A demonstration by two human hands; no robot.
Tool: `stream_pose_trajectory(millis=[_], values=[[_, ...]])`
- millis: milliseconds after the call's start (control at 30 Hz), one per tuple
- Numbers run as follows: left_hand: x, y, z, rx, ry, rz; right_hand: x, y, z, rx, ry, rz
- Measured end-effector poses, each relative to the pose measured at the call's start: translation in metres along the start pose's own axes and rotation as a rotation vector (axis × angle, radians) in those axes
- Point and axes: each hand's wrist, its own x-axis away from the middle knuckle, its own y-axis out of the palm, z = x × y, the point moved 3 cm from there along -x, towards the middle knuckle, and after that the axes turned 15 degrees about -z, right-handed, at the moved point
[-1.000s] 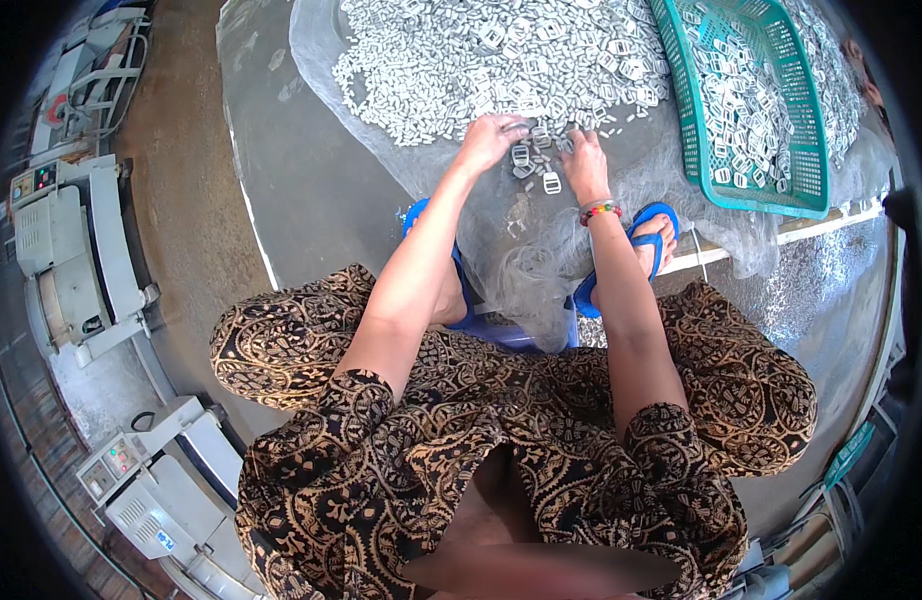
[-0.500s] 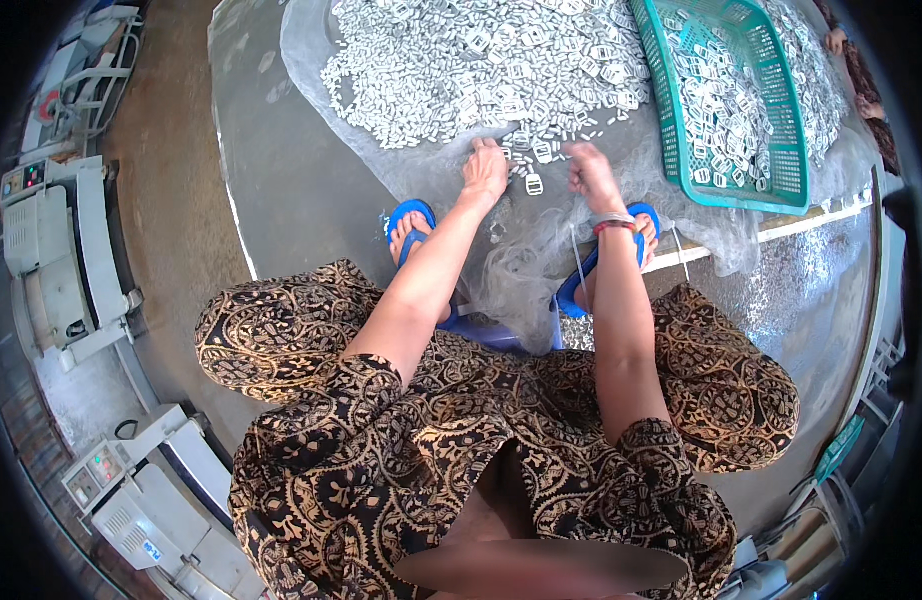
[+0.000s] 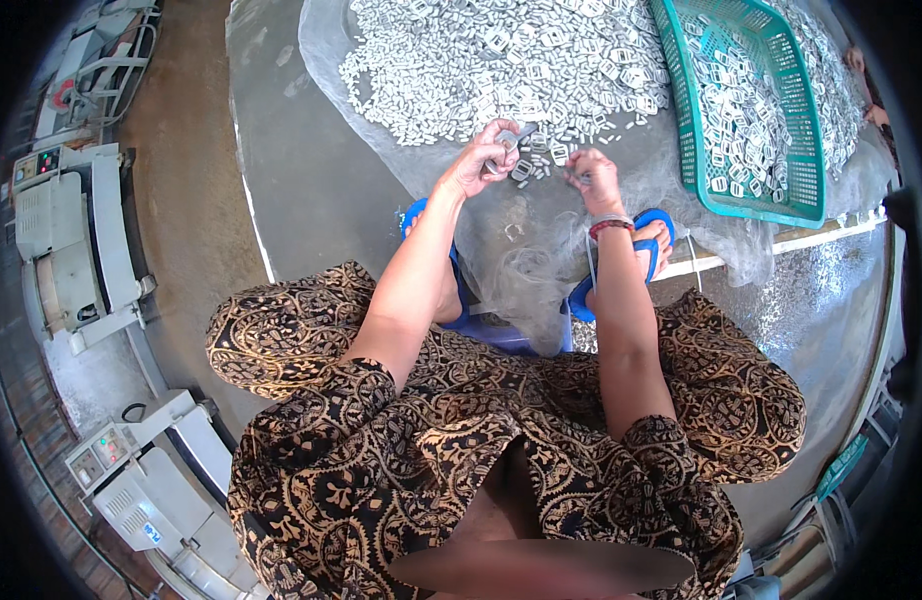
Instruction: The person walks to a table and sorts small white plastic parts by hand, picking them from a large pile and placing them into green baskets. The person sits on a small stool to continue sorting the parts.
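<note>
A big heap of small grey-white metal buckle pieces [image 3: 501,70] lies on a sheet of clear netting [image 3: 526,250] spread over the concrete floor. My left hand [image 3: 484,155] is raised just above the heap's near edge, fingers curled around a grey metal piece [image 3: 511,140]. My right hand [image 3: 593,178], with a beaded band at the wrist, is pinched on a small piece close to the loose ones [image 3: 536,165] between both hands. I sit low, blue sandals [image 3: 641,250] on my feet.
A teal plastic basket [image 3: 796,190] partly filled with the same buckle pieces stands at the upper right. Grey-white machines [image 3: 66,240] line the left side, with more [image 3: 146,480] at the lower left. A wooden strip [image 3: 811,240] lies right of my foot.
Both hands have lifted from the netting at the heap's edge and now hold pieces up close together; the view has shifted slightly.
</note>
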Motion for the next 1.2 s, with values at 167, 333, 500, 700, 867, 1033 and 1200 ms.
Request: stream_pose_trajectory(millis=[167, 333, 500, 700, 867, 1033, 1200], values=[[-0.007, -0.002, -0.009, 0.102, -0.025, 0.012, -0.002, 0.005, -0.029, 0.218, 0.029, 0.059], [-0.021, -0.009, -0.027, -1.539, -0.251, 0.441, -0.021, 0.025, -0.013, 1.393, -0.063, 0.221], [-0.014, -0.014, -0.047, -1.598, -0.28, 0.555, -0.009, 0.033, 0.01, 1.484, -0.244, 0.178], [0.001, -0.013, -0.029, -0.41, -0.185, 0.271, 0.014, 0.024, -0.014, -0.153, -0.021, 0.167], [-0.021, 0.01, -0.003, -0.742, -0.018, 0.25, 0.02, 0.043, -0.035, -0.397, -0.091, -0.044], [-0.037, 0.028, -0.018, -1.747, -0.166, 0.249, 0.033, 0.048, -0.032, -0.502, -0.14, -0.039], [-0.03, 0.005, -0.031, -1.83, -0.103, 0.196, 0.033, 0.029, -0.029, -0.554, -0.165, 0.035]])
